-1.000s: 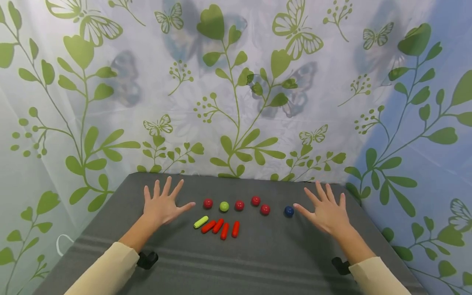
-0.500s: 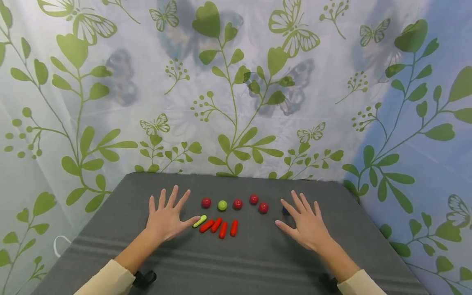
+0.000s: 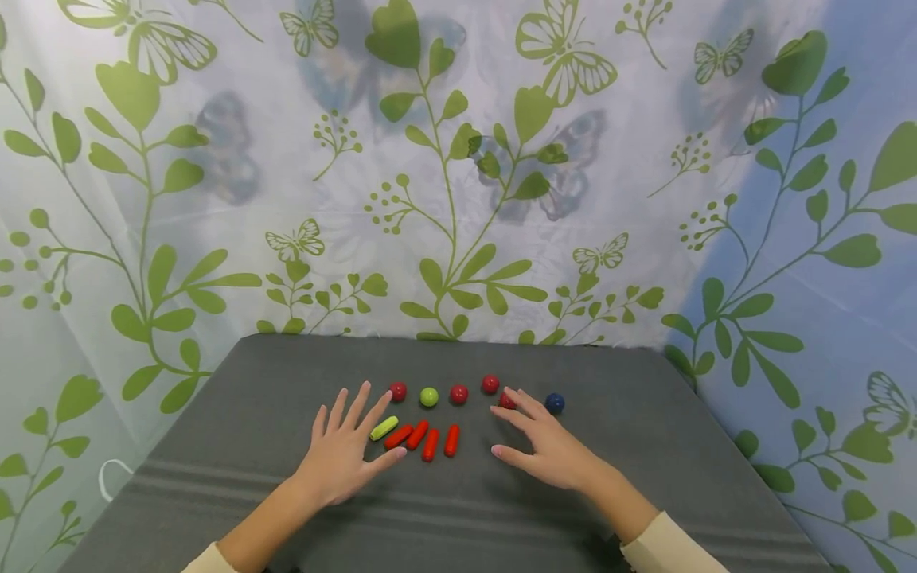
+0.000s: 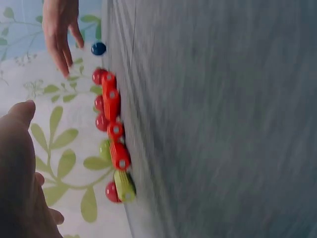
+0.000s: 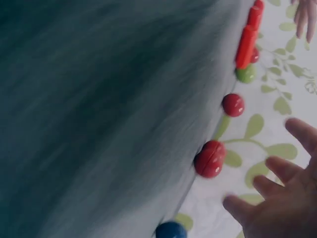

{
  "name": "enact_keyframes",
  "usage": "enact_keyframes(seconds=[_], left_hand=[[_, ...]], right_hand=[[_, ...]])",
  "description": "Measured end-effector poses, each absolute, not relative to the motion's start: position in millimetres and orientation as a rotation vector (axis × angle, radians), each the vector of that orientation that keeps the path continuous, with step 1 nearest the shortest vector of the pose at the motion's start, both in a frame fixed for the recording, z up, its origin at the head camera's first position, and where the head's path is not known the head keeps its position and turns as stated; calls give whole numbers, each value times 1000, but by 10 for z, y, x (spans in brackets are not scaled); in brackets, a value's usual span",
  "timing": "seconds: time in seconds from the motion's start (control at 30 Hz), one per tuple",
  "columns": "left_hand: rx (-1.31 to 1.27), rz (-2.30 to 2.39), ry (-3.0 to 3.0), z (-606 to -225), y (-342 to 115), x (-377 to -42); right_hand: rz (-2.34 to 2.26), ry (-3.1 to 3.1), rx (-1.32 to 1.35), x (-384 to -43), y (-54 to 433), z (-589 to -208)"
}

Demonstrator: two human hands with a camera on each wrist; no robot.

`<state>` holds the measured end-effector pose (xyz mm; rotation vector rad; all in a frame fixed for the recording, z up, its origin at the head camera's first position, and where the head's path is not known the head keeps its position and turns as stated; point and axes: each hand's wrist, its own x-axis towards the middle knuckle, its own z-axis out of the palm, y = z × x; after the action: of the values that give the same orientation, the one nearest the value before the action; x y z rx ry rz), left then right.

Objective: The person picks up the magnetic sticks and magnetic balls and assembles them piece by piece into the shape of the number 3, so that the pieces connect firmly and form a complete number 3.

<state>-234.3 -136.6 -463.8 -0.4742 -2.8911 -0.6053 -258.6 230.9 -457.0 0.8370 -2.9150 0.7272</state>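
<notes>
Several red balls [image 3: 458, 394], one green ball [image 3: 429, 396] and a blue ball [image 3: 554, 403] lie in a row on the grey table [image 3: 501, 509]. In front of them lie a green capsule [image 3: 383, 428] and several red capsules [image 3: 431, 445]. My left hand [image 3: 351, 450] is flat with fingers spread, its index finger beside the green capsule. My right hand [image 3: 533, 442] hovers open, fingertips over the rightmost red ball [image 3: 507, 400]. The left wrist view shows the capsules [image 4: 120, 156], the blue ball [image 4: 98, 48] and my palm [image 4: 20, 168]. The right wrist view shows red balls [image 5: 210, 158] near my fingers [image 5: 282, 198].
A white curtain [image 3: 458, 199] printed with green leaves and butterflies hangs close behind the table's far edge and wraps both sides. A white loop [image 3: 107, 477] hangs off the table's left side. Grey cloth lies in front of the pieces.
Both hands slid inward toward the pieces. The left hand came up beside the green capsule. The right hand moved left past the blue ball, now over the rightmost red ball.
</notes>
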Motion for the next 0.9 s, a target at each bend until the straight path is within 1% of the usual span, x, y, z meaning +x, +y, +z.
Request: enact_keyframes(seconds=[0.3,0.77,0.9], left_hand=[[-539,-829,-2882,-4649,-1211,-2087],[-463,-1158,-2844,-4704,-1133,-1861],[-451,-1237,-2850,-4703,-1122,-1822]], right_hand=[[950,-2956,1008,-2772,2141,-4582],[1271,-2953,1132,-3003,1916,-4573],[1288,-2951,1160,-3076,1866,-4596]])
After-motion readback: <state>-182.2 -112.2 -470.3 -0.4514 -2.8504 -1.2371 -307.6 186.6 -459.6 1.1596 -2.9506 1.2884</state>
